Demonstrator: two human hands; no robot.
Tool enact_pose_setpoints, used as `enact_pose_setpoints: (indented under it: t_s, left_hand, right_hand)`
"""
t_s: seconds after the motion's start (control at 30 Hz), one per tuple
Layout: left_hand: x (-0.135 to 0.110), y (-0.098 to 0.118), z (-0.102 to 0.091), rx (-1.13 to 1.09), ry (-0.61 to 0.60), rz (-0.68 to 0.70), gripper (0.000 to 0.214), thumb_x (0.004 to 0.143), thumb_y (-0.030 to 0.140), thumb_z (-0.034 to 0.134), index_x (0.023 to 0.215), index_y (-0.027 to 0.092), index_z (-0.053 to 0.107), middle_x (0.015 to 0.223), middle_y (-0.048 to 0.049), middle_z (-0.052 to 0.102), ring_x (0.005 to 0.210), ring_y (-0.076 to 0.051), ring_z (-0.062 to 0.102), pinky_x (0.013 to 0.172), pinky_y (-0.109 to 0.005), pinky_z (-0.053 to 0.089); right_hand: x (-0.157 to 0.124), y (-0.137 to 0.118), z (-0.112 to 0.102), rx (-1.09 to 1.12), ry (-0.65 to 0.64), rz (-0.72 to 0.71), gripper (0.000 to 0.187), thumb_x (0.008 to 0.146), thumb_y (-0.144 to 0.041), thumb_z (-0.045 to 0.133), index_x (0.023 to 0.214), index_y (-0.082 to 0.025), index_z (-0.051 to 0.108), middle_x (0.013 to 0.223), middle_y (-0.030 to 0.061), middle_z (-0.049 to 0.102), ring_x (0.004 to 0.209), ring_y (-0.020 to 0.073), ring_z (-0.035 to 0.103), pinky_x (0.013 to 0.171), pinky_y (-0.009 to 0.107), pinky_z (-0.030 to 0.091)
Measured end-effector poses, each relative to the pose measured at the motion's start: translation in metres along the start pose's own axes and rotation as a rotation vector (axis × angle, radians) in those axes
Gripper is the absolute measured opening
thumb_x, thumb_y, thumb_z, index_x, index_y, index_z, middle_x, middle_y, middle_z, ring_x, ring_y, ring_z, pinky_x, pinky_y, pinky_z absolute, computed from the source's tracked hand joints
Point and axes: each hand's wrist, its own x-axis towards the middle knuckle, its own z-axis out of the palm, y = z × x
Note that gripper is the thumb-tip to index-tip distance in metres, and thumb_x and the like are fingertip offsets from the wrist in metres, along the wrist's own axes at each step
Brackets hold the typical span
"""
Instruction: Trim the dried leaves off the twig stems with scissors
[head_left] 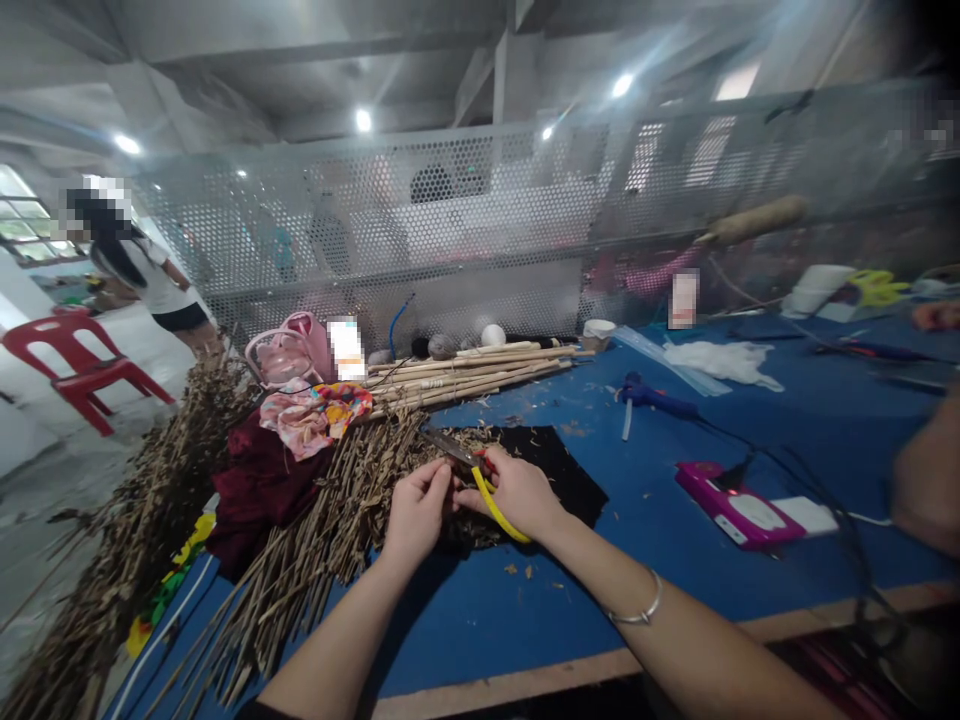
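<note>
My right hand (517, 490) is closed round the yellow-handled scissors (472, 470), whose blades point up and left over a heap of dry brown twigs (330, 510). Beside it, my left hand (416, 510) pinches a small piece at the blades; what it is I cannot make out. Both hands hover above a black cloth (562, 475) littered with twig chips on the blue table (675, 580).
Long pale sticks (465, 375) lie behind the twigs, with a floral cloth (315, 415) and a pink bag (289, 350). A blue glue gun (652, 397), a pink phone (731, 505) with cables and white wadding (720, 360) lie right. Another person's arm (926, 480) enters at right. A perforated metal screen (487, 220) backs the table.
</note>
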Motion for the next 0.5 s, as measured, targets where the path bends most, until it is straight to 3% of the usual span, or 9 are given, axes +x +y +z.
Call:
enact_pose_setpoints:
  t_s: [0.27, 0.5]
  left_hand:
    - [-0.0003, 0.0008, -0.0033, 0.187, 0.002, 0.120, 0.029, 0.074, 0.037, 0.057, 0.082, 0.014, 0.071, 0.076, -0.0045, 0.068, 0.070, -0.017, 0.057, 0.067, -0.024, 0.044]
    - [-0.0022, 0.0022, -0.0017, 0.212, -0.007, 0.131, 0.029, 0.074, 0.039, 0.056, 0.078, 0.014, 0.072, 0.076, -0.0040, 0.069, 0.071, -0.017, 0.057, 0.068, -0.024, 0.043]
  right_hand:
    - [-0.0035, -0.0023, 0.0041, 0.069, 0.023, -0.087, 0.053, 0.061, -0.053, 0.068, 0.097, -0.019, 0.048, 0.086, 0.0048, 0.058, 0.080, 0.0195, 0.056, 0.065, 0.026, 0.037]
    - [-0.0031, -0.0023, 0.0075, 0.065, 0.056, -0.137, 0.054, 0.063, -0.056, 0.065, 0.096, -0.017, 0.048, 0.088, 0.0074, 0.056, 0.083, 0.0214, 0.054, 0.070, 0.030, 0.038]
